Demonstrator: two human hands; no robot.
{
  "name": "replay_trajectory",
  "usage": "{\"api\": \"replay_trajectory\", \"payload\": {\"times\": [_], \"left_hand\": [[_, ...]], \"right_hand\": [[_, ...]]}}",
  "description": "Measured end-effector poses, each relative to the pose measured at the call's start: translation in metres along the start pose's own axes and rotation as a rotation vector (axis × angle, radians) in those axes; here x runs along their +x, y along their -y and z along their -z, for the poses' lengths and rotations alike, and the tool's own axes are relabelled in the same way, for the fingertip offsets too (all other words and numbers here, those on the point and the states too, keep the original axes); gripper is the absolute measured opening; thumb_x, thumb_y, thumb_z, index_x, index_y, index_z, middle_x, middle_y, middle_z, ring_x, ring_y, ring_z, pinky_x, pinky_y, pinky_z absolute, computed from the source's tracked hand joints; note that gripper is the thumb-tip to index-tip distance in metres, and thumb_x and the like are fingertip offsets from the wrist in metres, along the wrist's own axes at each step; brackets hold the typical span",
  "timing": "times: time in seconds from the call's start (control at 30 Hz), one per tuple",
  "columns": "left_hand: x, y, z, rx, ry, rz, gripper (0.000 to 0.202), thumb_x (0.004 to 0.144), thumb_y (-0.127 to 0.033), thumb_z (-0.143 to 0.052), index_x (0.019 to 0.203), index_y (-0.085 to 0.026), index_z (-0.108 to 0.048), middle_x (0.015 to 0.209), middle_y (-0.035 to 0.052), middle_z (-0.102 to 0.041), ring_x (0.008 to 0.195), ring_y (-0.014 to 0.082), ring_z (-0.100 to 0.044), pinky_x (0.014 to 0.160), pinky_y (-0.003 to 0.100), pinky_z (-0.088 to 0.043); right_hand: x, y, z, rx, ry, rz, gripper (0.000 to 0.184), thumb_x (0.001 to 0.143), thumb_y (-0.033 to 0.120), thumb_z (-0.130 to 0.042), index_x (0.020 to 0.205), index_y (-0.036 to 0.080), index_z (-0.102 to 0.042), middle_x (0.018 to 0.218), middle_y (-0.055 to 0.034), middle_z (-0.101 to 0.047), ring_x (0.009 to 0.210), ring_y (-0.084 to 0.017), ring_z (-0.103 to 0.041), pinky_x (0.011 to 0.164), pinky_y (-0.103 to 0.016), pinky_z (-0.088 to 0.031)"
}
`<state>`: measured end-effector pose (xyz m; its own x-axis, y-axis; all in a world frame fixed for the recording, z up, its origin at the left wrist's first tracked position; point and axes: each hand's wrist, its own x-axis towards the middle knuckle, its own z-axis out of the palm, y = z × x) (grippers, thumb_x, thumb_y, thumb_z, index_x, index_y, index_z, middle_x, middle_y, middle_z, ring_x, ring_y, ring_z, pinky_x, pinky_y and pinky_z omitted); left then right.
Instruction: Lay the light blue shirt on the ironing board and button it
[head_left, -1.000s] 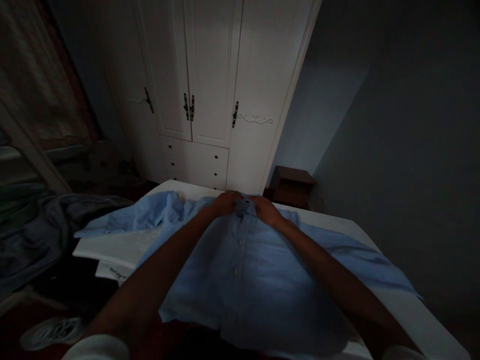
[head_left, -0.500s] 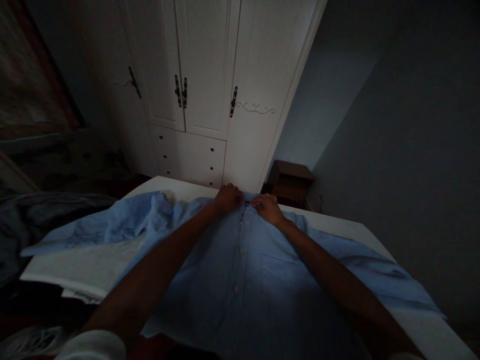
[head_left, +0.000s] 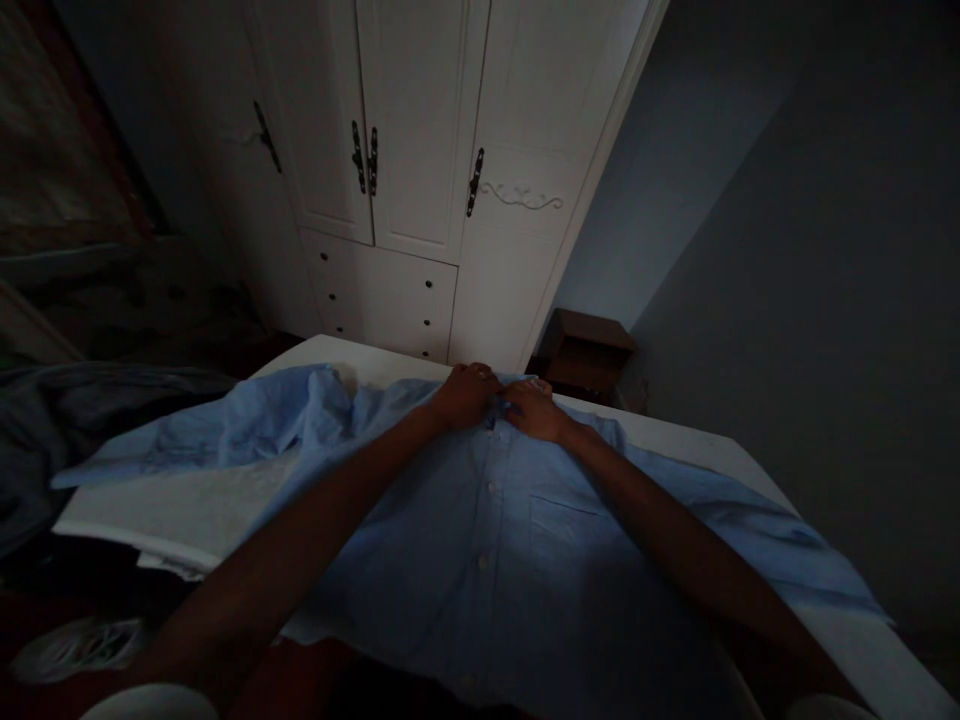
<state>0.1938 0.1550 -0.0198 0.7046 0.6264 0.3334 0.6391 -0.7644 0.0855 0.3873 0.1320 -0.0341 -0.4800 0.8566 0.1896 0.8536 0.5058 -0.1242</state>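
Note:
A light blue button-up shirt (head_left: 435,520) lies front side up, its sleeves spread to both sides, on a white table (head_left: 675,430). At its collar, my left hand (head_left: 469,395) pinches the cloth, fingers closed. Just right of it and almost touching, my right hand (head_left: 532,408) grips the other side of the collar opening. The topmost button is hidden between the fingers. Below them a row of small pale buttons runs down the front placket, and a chest pocket (head_left: 566,505) shows right of it.
A white wardrobe (head_left: 412,120) with dark handles stands beyond the table. Right of it is a small brown cabinet (head_left: 589,345). Grey cloth (head_left: 45,430) lies at the left, and a shoe (head_left: 79,645) sits on the floor at lower left.
My hands have come closer together at the collar, bringing its two edges toward each other. The camera view has tilted slightly.

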Motion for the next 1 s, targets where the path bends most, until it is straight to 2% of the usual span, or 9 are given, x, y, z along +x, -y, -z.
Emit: {"api": "replay_trajectory", "payload": {"times": [0.1, 0.23, 0.33, 0.47, 0.57, 0.67, 0.83, 0.9, 1.0], "left_hand": [[0.007, 0.000, 0.000, 0.008, 0.192, -0.009, 0.036, 0.083, -0.018, -0.054, 0.118, -0.022, -0.060, 0.129, 0.0106, -0.061, 0.132, 0.0308, -0.041, 0.102, 0.052, -0.031], [0.020, 0.003, 0.005, 0.021, 0.340, -0.019, 0.035, 0.077, -0.021, -0.060, 0.112, -0.023, -0.063, 0.114, 0.0121, -0.067, 0.113, 0.0318, -0.055, 0.096, 0.052, -0.035], [0.026, 0.007, 0.006, 0.021, 0.279, -0.050, 0.030, 0.079, -0.023, -0.058, 0.107, -0.026, -0.067, 0.107, 0.0103, -0.067, 0.109, 0.0306, -0.056, 0.094, 0.051, -0.035], [0.022, 0.009, -0.007, -0.051, 0.119, 0.020, 0.027, 0.083, -0.019, -0.051, 0.100, -0.026, -0.071, 0.106, 0.0094, -0.067, 0.110, 0.0277, -0.055, 0.093, 0.047, -0.036], [0.014, 0.007, -0.018, -0.124, 0.047, 0.086, 0.026, 0.083, -0.018, -0.053, 0.101, -0.025, -0.071, 0.106, 0.0079, -0.067, 0.109, 0.0257, -0.055, 0.094, 0.045, -0.036], [0.006, 0.003, -0.024, -0.145, -0.006, 0.091, 0.024, 0.086, -0.020, -0.053, 0.100, -0.025, -0.071, 0.108, 0.0066, -0.068, 0.110, 0.0242, -0.054, 0.096, 0.044, -0.035], [-0.002, -0.002, -0.014, -0.100, -0.137, 0.084, 0.026, 0.090, -0.028, -0.053, 0.110, -0.023, -0.069, 0.119, 0.0090, -0.064, 0.116, 0.0257, -0.050, 0.096, 0.042, -0.037], [-0.007, -0.005, -0.005, -0.079, -0.136, 0.086, 0.028, 0.092, -0.030, -0.051, 0.111, -0.019, -0.068, 0.117, 0.0113, -0.064, 0.113, 0.0254, -0.053, 0.095, 0.039, -0.040], [-0.021, -0.012, 0.007, -0.082, -0.011, 0.128, 0.029, 0.093, -0.027, -0.045, 0.106, -0.015, -0.069, 0.104, 0.0123, -0.067, 0.095, 0.0224, -0.062, 0.084, 0.034, -0.046]], "right_hand": [[0.008, -0.002, 0.007, -0.033, 0.081, 0.013, 0.025, 0.084, 0.021, -0.059, 0.106, 0.023, -0.071, 0.113, -0.0102, -0.068, 0.114, -0.029, -0.054, 0.104, -0.053, -0.023], [0.008, -0.010, 0.018, 0.009, 0.082, 0.027, 0.019, 0.087, 0.023, -0.060, 0.100, 0.024, -0.073, 0.105, -0.0074, -0.070, 0.108, -0.027, -0.057, 0.100, -0.049, -0.028], [0.001, -0.014, 0.022, 0.055, -0.041, 0.046, 0.018, 0.091, 0.029, -0.057, 0.099, 0.023, -0.072, 0.101, -0.0074, -0.069, 0.105, -0.025, -0.056, 0.098, -0.047, -0.028], [-0.006, -0.009, 0.014, 0.083, -0.197, 0.082, 0.024, 0.096, 0.033, -0.050, 0.099, 0.021, -0.070, 0.099, -0.0082, -0.068, 0.101, -0.024, -0.055, 0.095, -0.042, -0.030], [-0.009, -0.004, 0.002, 0.062, -0.220, 0.118, 0.024, 0.097, 0.029, -0.047, 0.098, 0.020, -0.069, 0.098, -0.0083, -0.067, 0.101, -0.023, -0.055, 0.096, -0.042, -0.028], [-0.011, -0.004, -0.007, 0.038, -0.199, 0.119, 0.023, 0.097, 0.027, -0.046, 0.099, 0.020, -0.068, 0.100, -0.0088, -0.068, 0.103, -0.024, -0.055, 0.098, -0.043, -0.027], [-0.017, -0.004, -0.003, 0.043, -0.220, 0.115, 0.026, 0.097, 0.033, -0.046, 0.110, 0.021, -0.064, 0.110, -0.0098, -0.066, 0.111, -0.025, -0.052, 0.098, -0.043, -0.029], [-0.021, 0.001, 0.004, 0.061, -0.237, 0.146, 0.029, 0.097, 0.030, -0.045, 0.120, 0.021, -0.061, 0.119, -0.0105, -0.063, 0.117, -0.026, -0.049, 0.100, -0.044, -0.031], [-0.029, 0.013, 0.016, 0.080, -0.204, 0.268, 0.039, 0.092, 0.015, -0.042, 0.127, 0.023, -0.057, 0.128, -0.0088, -0.059, 0.125, -0.026, -0.045, 0.103, -0.045, -0.031]]}}
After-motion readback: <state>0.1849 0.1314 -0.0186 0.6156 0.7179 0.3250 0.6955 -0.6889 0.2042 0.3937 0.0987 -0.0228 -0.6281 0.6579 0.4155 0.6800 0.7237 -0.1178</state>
